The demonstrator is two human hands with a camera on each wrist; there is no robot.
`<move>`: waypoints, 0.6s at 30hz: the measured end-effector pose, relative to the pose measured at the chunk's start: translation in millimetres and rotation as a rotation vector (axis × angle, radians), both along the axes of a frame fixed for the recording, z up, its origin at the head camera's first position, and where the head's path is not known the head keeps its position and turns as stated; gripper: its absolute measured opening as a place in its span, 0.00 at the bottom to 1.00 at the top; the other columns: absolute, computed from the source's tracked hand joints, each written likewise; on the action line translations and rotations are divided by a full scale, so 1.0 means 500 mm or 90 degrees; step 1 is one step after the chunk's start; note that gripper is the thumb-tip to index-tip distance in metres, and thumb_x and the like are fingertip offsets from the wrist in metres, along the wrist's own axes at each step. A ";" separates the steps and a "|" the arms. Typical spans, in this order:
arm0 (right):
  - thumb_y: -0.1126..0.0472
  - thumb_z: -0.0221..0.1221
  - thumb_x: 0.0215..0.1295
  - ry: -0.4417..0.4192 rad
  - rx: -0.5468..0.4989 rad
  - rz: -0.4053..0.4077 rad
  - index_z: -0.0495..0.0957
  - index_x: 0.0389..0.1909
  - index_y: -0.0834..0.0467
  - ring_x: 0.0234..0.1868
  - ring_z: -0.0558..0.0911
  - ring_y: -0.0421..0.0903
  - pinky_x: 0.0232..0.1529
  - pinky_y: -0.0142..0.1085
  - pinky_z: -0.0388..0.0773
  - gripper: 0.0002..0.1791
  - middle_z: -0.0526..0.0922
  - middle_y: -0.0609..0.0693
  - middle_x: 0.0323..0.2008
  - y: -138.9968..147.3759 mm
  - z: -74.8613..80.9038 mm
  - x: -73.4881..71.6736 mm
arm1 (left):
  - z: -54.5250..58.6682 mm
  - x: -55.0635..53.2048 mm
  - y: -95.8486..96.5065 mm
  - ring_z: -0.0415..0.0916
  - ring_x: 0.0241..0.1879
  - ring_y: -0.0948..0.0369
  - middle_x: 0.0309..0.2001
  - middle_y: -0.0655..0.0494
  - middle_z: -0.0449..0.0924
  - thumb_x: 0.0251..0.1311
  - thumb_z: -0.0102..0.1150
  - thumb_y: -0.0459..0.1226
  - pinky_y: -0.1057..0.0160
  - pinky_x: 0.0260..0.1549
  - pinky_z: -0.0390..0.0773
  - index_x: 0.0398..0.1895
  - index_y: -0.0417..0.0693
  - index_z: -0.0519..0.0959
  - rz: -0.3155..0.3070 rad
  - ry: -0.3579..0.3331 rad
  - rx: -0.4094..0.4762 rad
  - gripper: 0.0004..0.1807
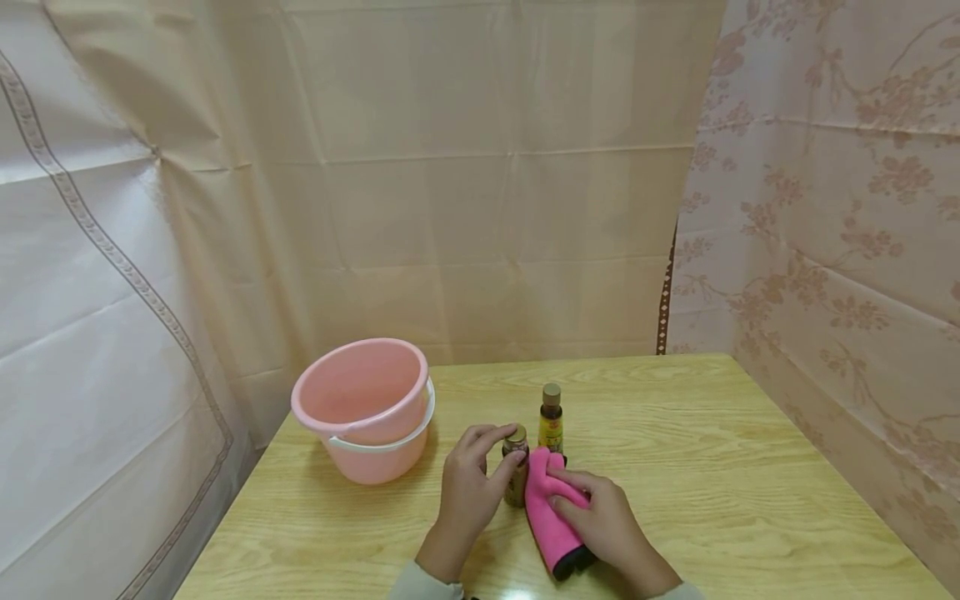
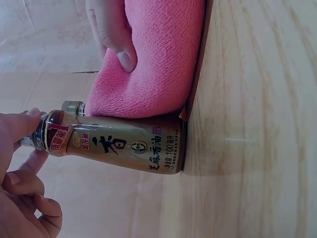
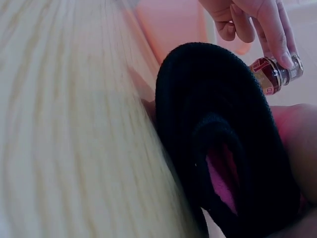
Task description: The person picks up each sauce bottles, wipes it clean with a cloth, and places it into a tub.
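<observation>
A small sesame oil bottle (image 2: 126, 144) with a gold-brown label stands upright on the table. My left hand (image 1: 468, 479) pinches it at the neck, just under the gold cap, between thumb and fingers. In my right hand (image 1: 606, 518) is a folded pink towel (image 1: 551, 529) with a black edge, gripped by thumb and fingers. The towel lies against the bottle's right side in the head view. Its rolled black edge (image 3: 198, 84) fills the middle of the right wrist view. A second dark bottle (image 1: 551, 429), yellow-labelled, stands just behind, its lower part hidden by the towel.
To the left stands a pink bucket (image 1: 375, 468) with a white handle (image 1: 390, 446). All of this rests on a light wood-grain table (image 1: 720, 467). Beige curtains (image 1: 480, 200) hang behind the table, with pale patterned cloth (image 1: 847, 217) at the right.
</observation>
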State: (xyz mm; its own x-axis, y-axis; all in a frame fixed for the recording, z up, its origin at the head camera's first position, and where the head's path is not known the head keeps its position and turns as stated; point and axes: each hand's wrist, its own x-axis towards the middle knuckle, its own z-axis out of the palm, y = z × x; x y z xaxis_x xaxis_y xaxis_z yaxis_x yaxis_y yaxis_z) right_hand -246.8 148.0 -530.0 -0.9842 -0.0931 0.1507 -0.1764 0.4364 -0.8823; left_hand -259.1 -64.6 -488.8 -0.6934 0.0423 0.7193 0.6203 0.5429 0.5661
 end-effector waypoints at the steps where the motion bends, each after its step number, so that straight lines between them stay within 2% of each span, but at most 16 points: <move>1: 0.58 0.72 0.62 0.000 -0.006 -0.004 0.86 0.56 0.40 0.45 0.84 0.40 0.41 0.30 0.81 0.21 0.86 0.51 0.58 -0.001 0.000 0.000 | 0.000 -0.001 0.000 0.57 0.20 0.75 0.47 0.63 0.83 0.61 0.74 0.42 0.74 0.19 0.65 0.55 0.58 0.87 -0.002 0.002 0.000 0.18; 7: 0.59 0.74 0.60 0.030 -0.043 -0.026 0.87 0.55 0.38 0.42 0.85 0.38 0.40 0.30 0.82 0.22 0.88 0.46 0.52 -0.005 0.004 0.007 | -0.001 -0.001 -0.001 0.58 0.20 0.75 0.47 0.62 0.83 0.62 0.73 0.42 0.75 0.18 0.65 0.56 0.57 0.86 -0.009 -0.001 0.002 0.18; 13: 0.59 0.75 0.60 0.061 -0.061 -0.033 0.86 0.55 0.37 0.46 0.85 0.39 0.42 0.30 0.83 0.23 0.88 0.43 0.53 -0.007 0.008 0.010 | 0.003 0.002 -0.003 0.59 0.20 0.75 0.47 0.63 0.84 0.62 0.73 0.42 0.74 0.18 0.66 0.56 0.58 0.86 -0.016 -0.010 0.007 0.18; 18: 0.60 0.74 0.60 0.072 -0.078 -0.031 0.86 0.55 0.34 0.51 0.85 0.40 0.47 0.31 0.83 0.24 0.86 0.39 0.54 -0.007 0.011 0.011 | 0.001 0.001 -0.003 0.59 0.20 0.74 0.47 0.62 0.85 0.62 0.73 0.40 0.74 0.18 0.66 0.56 0.57 0.86 -0.017 -0.001 0.005 0.19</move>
State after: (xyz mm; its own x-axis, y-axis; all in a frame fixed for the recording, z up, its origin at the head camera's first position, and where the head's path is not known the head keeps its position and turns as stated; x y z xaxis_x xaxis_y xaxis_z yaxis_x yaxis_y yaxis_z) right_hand -241.1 144.6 -524.5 -0.9631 -0.0201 0.2685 -0.2593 0.3373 -0.9050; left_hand -258.4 -66.2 -488.1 -0.6933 0.0556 0.7185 0.6335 0.5223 0.5709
